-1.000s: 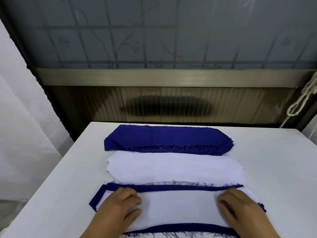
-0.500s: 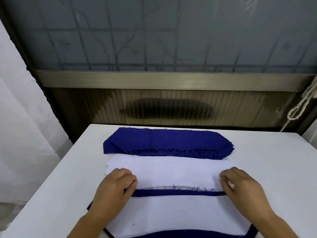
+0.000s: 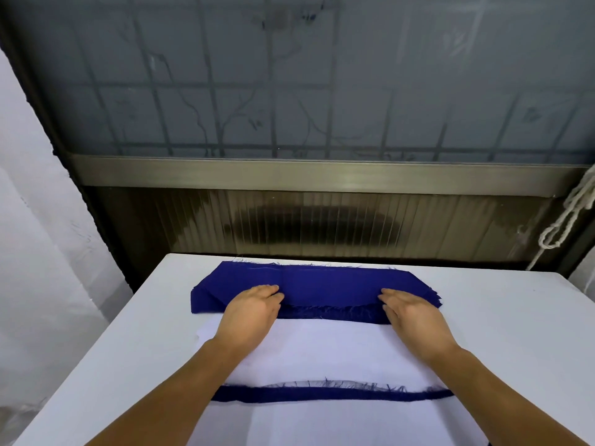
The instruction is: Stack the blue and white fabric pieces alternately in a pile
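Both hands are reaching out over the white table to the blue fabric stack sitting mid-frame near the table's far edge: the left hand is pinching its frayed near edge with curled fingers, and the right hand is lying flatter on the same edge, fingers mostly straight, and honestly I can't tell if it's actually gripping anything. Just below that, the white fabric stack is lying under the wrists, and the alternating pile is sitting at the bottom of the frame with a blue strip peeking out along its top edge.
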